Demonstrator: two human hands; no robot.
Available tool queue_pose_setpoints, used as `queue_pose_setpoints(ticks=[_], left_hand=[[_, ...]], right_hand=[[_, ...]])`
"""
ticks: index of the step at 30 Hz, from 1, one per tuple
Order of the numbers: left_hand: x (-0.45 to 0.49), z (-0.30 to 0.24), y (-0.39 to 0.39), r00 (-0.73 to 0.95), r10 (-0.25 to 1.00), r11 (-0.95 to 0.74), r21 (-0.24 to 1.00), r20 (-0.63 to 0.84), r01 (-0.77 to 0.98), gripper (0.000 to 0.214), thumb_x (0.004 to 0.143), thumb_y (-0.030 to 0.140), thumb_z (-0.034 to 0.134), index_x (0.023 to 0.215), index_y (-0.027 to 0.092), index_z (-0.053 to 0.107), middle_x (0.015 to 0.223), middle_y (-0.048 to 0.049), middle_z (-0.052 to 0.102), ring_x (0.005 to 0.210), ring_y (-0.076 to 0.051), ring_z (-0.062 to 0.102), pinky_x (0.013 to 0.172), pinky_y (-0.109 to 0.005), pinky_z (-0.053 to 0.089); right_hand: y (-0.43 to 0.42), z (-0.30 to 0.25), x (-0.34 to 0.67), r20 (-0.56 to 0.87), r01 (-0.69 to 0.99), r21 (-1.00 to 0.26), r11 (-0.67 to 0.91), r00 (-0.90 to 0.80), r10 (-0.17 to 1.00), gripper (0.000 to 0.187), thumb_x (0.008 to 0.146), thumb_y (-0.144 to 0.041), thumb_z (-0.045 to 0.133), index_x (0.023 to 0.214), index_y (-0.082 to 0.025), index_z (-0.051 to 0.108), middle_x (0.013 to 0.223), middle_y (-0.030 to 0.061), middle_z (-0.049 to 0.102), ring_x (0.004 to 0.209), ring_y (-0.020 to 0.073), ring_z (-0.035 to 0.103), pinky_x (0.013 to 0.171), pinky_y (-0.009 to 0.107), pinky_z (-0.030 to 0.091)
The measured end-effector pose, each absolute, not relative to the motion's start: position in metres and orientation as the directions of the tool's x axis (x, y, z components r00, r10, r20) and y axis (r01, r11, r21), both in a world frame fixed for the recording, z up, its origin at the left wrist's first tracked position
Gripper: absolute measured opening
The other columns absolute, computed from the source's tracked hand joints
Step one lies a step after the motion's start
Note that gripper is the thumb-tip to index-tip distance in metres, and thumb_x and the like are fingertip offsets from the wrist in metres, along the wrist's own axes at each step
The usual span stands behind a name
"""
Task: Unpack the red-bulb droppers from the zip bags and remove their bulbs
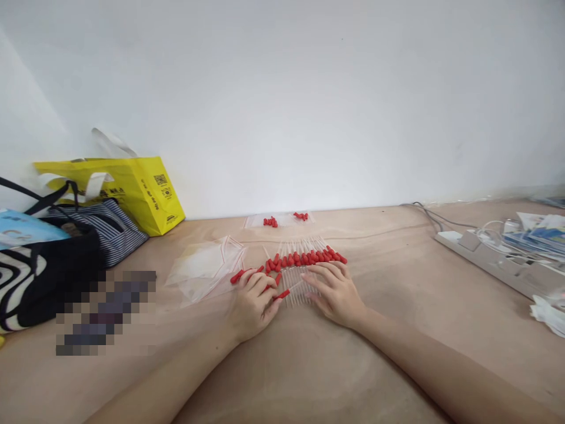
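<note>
From the head view, the row of red-bulbed droppers [304, 258] lies on the table [273, 377] just beyond and between your hands, running crosswise in front of you. Each dropper's long axis points roughly away from you, with the bulbs banded along the middle and thin tubes showing on both sides of them. Your right hand [338, 294] is nearer the row, touching its right part with fingers bent and slightly spread; you can't tell from here whether they pinch anything. Your left hand [253, 303] curls over some loose red bulbs [238, 275] left of the row, and its grip is hidden too. One stray dropper [282, 294] slants from your left thumb toward your right fingertips, bulb end on the left.

The bulbs are matte red and tapered; the tubes are clear and slender, hard to separate where they crowd together.
</note>
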State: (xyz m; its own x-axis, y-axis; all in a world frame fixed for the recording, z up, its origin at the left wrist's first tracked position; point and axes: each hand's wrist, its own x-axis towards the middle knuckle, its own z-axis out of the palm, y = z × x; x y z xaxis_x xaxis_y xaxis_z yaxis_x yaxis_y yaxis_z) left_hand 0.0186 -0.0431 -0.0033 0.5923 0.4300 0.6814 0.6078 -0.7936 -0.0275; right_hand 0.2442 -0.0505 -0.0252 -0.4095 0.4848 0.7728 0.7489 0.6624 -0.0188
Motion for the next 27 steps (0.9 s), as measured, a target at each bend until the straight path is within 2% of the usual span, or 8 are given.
queue_pose_setpoints(ticks=[3,6,11,16,21,27], left_hand=[[0.022,-0.006,-0.042,0.613,0.397,-0.798,-0.074,0.683,0.598,0.009,0.077,0.020,0.052,0.071,0.018,0.057,0.078,-0.0007,0.061,0.079,-0.016,0.051,0.088,-0.041,0.033],[0.023,-0.008,-0.042,0.619,0.356,-0.794,-0.123,0.700,0.595,0.008,0.077,0.021,0.052,0.072,0.019,0.058,0.078,-0.0004,0.062,0.081,-0.016,0.052,0.089,-0.040,0.033],[0.026,-0.010,-0.045,0.610,0.310,-0.790,-0.160,0.729,0.592,0.007,0.076,0.021,0.052,0.075,0.018,0.059,0.079,-0.0015,0.063,0.085,-0.019,0.052,0.088,-0.041,0.035],[0.031,-0.012,-0.044,0.631,0.328,-0.807,-0.138,0.703,0.574,0.014,0.079,0.022,0.051,0.090,0.019,0.060,0.089,-0.0017,0.065,0.091,-0.019,0.053,0.093,-0.044,0.031],[0.032,-0.013,-0.044,0.658,0.295,-0.819,-0.172,0.692,0.548,0.011,0.081,0.018,0.050,0.081,0.021,0.060,0.082,0.0030,0.067,0.086,-0.016,0.055,0.097,-0.046,0.025],[0.030,-0.007,-0.049,0.687,0.329,-0.809,-0.181,0.648,0.558,0.016,0.080,0.016,0.047,0.073,0.022,0.060,0.078,0.0038,0.066,0.083,-0.016,0.054,0.095,-0.050,0.022]], right_hand=[[-0.050,-0.027,0.241,0.785,0.753,0.047,0.656,-0.434,0.442,0.023,0.080,-0.028,0.053,0.103,-0.025,0.057,0.101,0.0034,0.061,0.098,0.0185,0.049,0.091,0.042,0.027],[-0.048,-0.028,0.239,0.797,0.737,0.082,0.671,-0.452,0.400,0.017,0.079,-0.030,0.055,0.095,-0.025,0.060,0.083,-0.0003,0.065,0.087,0.0155,0.053,0.093,0.043,0.023],[-0.050,-0.028,0.235,0.816,0.714,0.169,0.680,-0.488,0.310,0.010,0.080,-0.023,0.054,0.088,-0.023,0.060,0.059,-0.0054,0.060,0.069,0.0102,0.052,0.095,0.045,0.017],[-0.051,-0.028,0.232,0.809,0.705,0.184,0.685,-0.505,0.302,0.012,0.083,-0.020,0.048,0.080,-0.020,0.059,0.057,-0.0045,0.058,0.065,0.0087,0.050,0.095,0.044,0.018],[-0.052,-0.029,0.232,0.796,0.683,0.182,0.707,-0.524,0.301,0.014,0.084,-0.019,0.045,0.076,-0.019,0.057,0.054,-0.0054,0.056,0.065,0.0089,0.049,0.096,0.044,0.017],[-0.054,-0.029,0.233,0.799,0.679,0.162,0.716,-0.516,0.308,0.011,0.082,-0.018,0.048,0.076,-0.019,0.056,0.051,-0.0065,0.054,0.064,0.0091,0.048,0.094,0.043,0.019]])
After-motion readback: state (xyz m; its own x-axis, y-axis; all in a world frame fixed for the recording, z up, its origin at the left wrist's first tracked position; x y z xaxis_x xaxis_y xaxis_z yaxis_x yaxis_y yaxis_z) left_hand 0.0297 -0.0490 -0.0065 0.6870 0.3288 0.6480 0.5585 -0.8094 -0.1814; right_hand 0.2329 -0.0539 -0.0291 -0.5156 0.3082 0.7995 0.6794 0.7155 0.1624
